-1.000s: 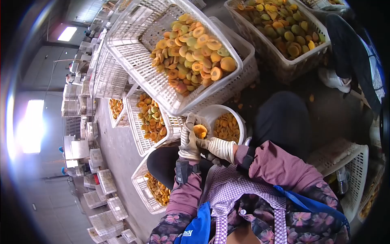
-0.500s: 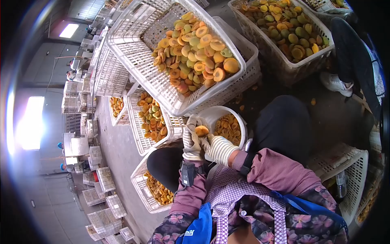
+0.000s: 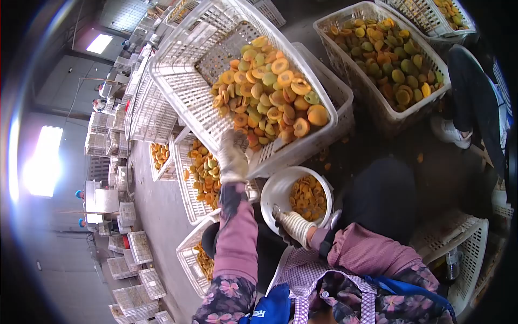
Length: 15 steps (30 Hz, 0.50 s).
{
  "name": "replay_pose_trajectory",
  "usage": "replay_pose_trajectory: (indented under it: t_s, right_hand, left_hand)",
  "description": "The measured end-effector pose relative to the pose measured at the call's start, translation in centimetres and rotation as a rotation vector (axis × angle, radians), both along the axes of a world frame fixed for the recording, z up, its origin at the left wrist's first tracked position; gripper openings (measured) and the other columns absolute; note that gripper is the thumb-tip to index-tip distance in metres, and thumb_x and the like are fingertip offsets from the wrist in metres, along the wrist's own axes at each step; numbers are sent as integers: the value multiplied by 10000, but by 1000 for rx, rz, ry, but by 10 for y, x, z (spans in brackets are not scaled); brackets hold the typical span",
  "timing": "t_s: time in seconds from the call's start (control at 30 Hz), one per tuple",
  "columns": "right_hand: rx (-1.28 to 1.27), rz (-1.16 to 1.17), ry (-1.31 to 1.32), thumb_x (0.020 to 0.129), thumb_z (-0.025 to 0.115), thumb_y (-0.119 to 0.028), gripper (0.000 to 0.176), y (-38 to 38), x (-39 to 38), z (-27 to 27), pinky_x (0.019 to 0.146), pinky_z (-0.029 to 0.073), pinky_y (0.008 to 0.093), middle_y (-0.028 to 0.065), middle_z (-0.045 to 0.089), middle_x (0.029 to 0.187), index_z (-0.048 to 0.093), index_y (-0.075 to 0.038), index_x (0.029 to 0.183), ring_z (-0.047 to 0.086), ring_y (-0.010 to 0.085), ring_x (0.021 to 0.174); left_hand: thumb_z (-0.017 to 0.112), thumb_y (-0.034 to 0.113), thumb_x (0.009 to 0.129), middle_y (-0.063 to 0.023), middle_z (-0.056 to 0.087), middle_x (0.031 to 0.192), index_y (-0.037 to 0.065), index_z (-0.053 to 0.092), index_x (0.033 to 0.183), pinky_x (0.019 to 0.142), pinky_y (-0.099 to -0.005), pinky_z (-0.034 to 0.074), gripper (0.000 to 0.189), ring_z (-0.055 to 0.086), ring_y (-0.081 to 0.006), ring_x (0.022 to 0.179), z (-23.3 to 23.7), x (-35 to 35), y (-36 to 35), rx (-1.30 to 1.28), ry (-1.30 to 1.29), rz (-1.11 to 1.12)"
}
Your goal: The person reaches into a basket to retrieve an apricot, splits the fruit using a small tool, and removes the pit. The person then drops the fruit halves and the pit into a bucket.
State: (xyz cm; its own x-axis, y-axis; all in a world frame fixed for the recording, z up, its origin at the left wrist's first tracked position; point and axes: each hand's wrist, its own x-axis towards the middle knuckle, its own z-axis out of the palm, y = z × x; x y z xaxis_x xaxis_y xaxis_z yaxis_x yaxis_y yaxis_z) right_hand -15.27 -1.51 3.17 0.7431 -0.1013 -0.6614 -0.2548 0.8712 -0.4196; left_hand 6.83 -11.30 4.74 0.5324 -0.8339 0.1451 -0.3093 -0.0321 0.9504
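My left hand [image 3: 233, 156], in a pale work glove, reaches over the near edge of a large white crate [image 3: 199, 121]. Its blurred fingers are at the lower side of a heap of fruit halves [image 3: 264, 100], orange inside with yellow-green skin, like apricots or peaches. My right hand [image 3: 294, 227], in a striped glove, is curled at the near rim of a white bucket [image 3: 265, 197]. A small dark thing shows at its fingertips; I cannot tell what it is. Yellow-orange fruit pieces [image 3: 308, 198] lie in the bucket.
Another crate of fruit halves [image 3: 386, 110] stands at the upper right, beside a person's leg [image 3: 468, 81]. More filled crates [image 3: 186, 200] stand on the floor to the left. A white crate [image 3: 477, 259] with a bottle [image 3: 452, 264] is at the lower right.
My left hand has moved away from my right, up to the fruit in the large crate. The fruit half held between the hands is gone from them. My right hand has lowered slightly.
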Motion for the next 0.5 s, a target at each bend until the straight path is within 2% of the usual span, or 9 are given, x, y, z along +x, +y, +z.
replay_pose_trajectory:
  t_s: [0.03,0.07,0.1,0.17,0.27,0.3,0.37,0.43,0.5]
  right_hand:
    - [19,-6,25,862,434,-567,449,1,8,-7,309,289,291,8,444,498,490,-123,818,398,147,338]
    - [2,-41,44,862,455,-550,427,-1,10,-4,306,301,284,5,436,503,479,-127,811,404,139,341]
    - [6,-71,57,863,477,-525,421,-2,14,-6,309,319,285,10,434,518,480,-106,820,408,137,343]
    - [3,-109,43,866,493,-501,418,-3,21,-11,308,330,287,15,436,534,481,-86,819,407,138,342]
    - [-64,-86,20,884,405,-537,438,-7,22,-14,345,324,285,-3,436,531,487,-114,808,424,131,393]
    - [-73,-109,16,884,410,-531,441,-9,21,-11,357,343,287,2,445,538,498,-104,821,435,135,403]
    - [-62,-153,13,882,454,-482,389,-12,18,-7,350,350,289,7,444,542,500,-98,845,428,135,388]
    - [-49,-187,15,880,497,-433,342,-15,15,-7,343,358,290,12,444,547,502,-92,870,420,135,372]
    - [-185,-425,44,897,485,-393,297,-17,16,-13,359,355,281,6,452,560,515,-98,879,423,132,397]
  left_hand:
    - [474,27,818,-157,573,1037,23,506,1165,769,-305,487,348,562,-261,920,-6,29,-26,401,-744,-189]
    - [568,116,785,-189,566,1076,26,501,1173,799,-354,482,404,565,-300,974,-77,92,-66,831,-1082,-179]
    - [614,247,768,-204,569,1086,24,510,1152,834,-409,468,456,565,-341,1001,-47,50,-74,1033,-962,57]
    - [653,295,733,-207,582,1064,37,510,1155,836,-419,468,515,574,-345,1001,-124,95,-87,904,-1331,67]
    - [652,254,742,-204,590,1025,48,511,1154,830,-410,470,481,578,-352,961,-54,42,-87,1152,-1150,-161]
    - [652,254,742,-204,590,1025,48,511,1154,830,-410,470,481,578,-352,961,-64,53,-85,1148,-1157,-160]
    - [718,200,704,-190,593,990,14,465,1190,804,-309,482,579,591,-226,914,-97,86,-75,948,-437,-243]
    - [644,125,760,-150,583,954,0,472,1143,779,-270,457,438,558,-163,895,-51,22,-43,943,-382,-191]
    - [565,103,819,-120,576,953,-5,466,1137,736,-264,451,350,553,-158,854,-54,3,-2,51,-302,-482]
